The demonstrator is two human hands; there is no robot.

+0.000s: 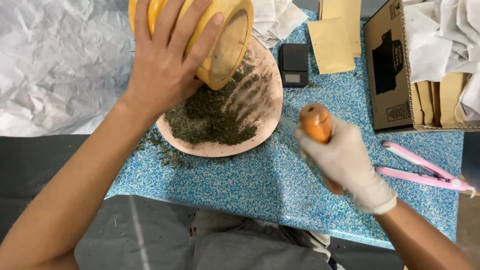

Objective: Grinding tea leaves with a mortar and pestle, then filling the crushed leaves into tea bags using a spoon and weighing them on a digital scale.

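While the left hand point(162, 65) tips the mortar point(220, 35) over the plate point(260, 130) upper middle, fingers wrapped round it, the gloved right hand point(345, 160) grips the pestle point(316, 122) tight; scraping out leftover herb point(210, 117) looks next, gently.

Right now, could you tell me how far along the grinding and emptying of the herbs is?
Done: a heap of ground green herb lies on the pink plate. In hand: the left hand tips the yellow mortar over it; the gloved right hand holds the pestle. Left: spilled bits on the table.

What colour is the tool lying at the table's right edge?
Pink: the hinged tool on the speckled blue table, clearest in the head view.
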